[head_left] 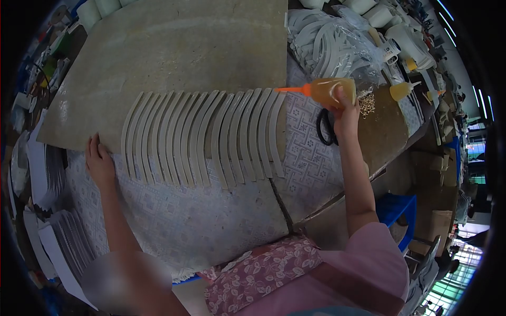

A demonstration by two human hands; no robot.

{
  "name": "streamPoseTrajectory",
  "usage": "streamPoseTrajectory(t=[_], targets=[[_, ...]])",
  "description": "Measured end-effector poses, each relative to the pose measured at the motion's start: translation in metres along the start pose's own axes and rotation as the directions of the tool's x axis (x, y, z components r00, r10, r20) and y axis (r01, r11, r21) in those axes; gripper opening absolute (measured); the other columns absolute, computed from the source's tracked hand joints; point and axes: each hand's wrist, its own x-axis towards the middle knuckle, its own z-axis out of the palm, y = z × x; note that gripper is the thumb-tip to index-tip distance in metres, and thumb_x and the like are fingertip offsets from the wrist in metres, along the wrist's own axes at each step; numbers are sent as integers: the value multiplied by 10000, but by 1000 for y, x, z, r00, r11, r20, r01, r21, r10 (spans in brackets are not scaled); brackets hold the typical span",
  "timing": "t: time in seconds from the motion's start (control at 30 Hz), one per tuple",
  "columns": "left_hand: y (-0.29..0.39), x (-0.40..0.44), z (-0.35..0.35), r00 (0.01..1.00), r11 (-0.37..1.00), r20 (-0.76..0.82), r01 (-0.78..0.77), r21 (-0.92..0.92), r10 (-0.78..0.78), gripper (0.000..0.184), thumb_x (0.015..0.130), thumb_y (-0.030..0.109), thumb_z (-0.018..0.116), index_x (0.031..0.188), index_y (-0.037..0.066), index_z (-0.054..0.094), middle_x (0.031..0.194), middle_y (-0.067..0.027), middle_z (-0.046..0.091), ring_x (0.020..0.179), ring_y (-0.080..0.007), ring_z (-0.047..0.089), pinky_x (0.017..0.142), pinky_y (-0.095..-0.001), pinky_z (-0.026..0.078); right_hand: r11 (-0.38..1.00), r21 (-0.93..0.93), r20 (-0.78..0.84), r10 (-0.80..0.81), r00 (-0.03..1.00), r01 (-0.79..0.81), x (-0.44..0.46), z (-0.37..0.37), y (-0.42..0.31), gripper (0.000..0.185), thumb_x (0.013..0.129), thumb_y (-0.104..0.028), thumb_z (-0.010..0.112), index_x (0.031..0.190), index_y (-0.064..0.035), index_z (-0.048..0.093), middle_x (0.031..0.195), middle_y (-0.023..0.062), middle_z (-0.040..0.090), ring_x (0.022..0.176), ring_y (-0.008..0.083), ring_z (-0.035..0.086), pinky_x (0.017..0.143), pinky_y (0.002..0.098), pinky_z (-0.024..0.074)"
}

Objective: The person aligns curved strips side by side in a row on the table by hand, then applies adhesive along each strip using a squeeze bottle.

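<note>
My right hand (345,111) is wrapped around a squeeze bottle (331,90) of amber liquid, probably glue, tipped on its side. Its orange nozzle (292,90) points left, with the tip at or just above the upper end of the rightmost strips; contact cannot be made out. Side by side lie several narrow, curved, pale strips (183,131), their upper parts on a brown board (211,47) and their lower ends past its edge. Left of the row, my left hand (100,164) lies flat at the board's near edge, fingers stretched out, holding nothing.
A plastic bag (337,47) of pale curved pieces sits at the upper right. Near it are a yellow bottle (403,91), a black ring-shaped object (325,127) and small tan bits (366,104). Stacked white sheets (68,247) stand at left, a blue stool (395,210) at right.
</note>
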Motion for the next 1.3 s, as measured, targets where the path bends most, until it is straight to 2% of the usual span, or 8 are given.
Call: streamPoseTrajectory(t=[0.27, 0.57, 0.77, 1.07, 1.17, 1.3], targets=[[-3, 1, 2, 1000, 1000, -12, -20, 0, 20, 381, 984, 281, 390, 1331, 210, 530, 1409, -65, 473, 1297, -259, 434, 1064, -442, 297, 973, -44, 212, 231, 950, -227, -10, 2, 0, 416, 863, -240, 677, 1170, 0, 531, 1040, 110, 625, 896, 217, 662, 636, 332, 589], [0, 1, -1, 1000, 1000, -11, -18, 7, 18, 381, 984, 276, 389, 1332, 209, 529, 1407, -71, 474, 1294, -260, 436, 1065, -442, 300, 922, -176, 391, 387, 835, -344, -13, -7, 6, 391, 855, -229, 661, 1148, 7, 555, 996, 101, 644, 829, 199, 675, 578, 281, 583], [1, 1, -1, 1000, 1000, -6, -14, -18, 13, 381, 981, 262, 390, 1327, 196, 536, 1403, -79, 478, 1287, -265, 444, 1065, -427, 303, 887, -229, 501, 461, 732, -402, -19, -7, -2, 412, 835, -213, 684, 1142, 26, 550, 996, 124, 642, 854, 216, 675, 644, 339, 597], [4, 0, -3, 1000, 1000, -7, -5, -6, 5, 380, 977, 258, 392, 1321, 193, 540, 1397, -81, 484, 1282, -264, 450, 1061, -424, 311, 870, -326, 504, 491, 710, -370, -30, -12, 0, 416, 810, -213, 709, 1146, -14, 564, 890, 32, 613, 762, 112, 605, 649, 235, 504], [0, 1, -1, 1000, 1000, -5, -16, -21, 16, 380, 976, 256, 394, 1322, 196, 538, 1396, -79, 486, 1282, -264, 450, 1059, -425, 313, 873, -314, 512, 487, 707, -374, -37, -11, -2, 425, 803, -209, 708, 1156, -19, 566, 945, 37, 627, 821, 124, 625, 674, 259, 519], [1, 1, -1, 1000, 1000, -10, -22, -10, 21, 381, 974, 253, 399, 1325, 196, 536, 1396, -78, 486, 1282, -263, 450, 1059, -423, 315, 818, -180, 507, 554, 660, -547, -41, -28, 0, 438, 814, -206, 696, 1184, -17, 557, 1054, 82, 635, 946, 185, 631, 726, 297, 534]])
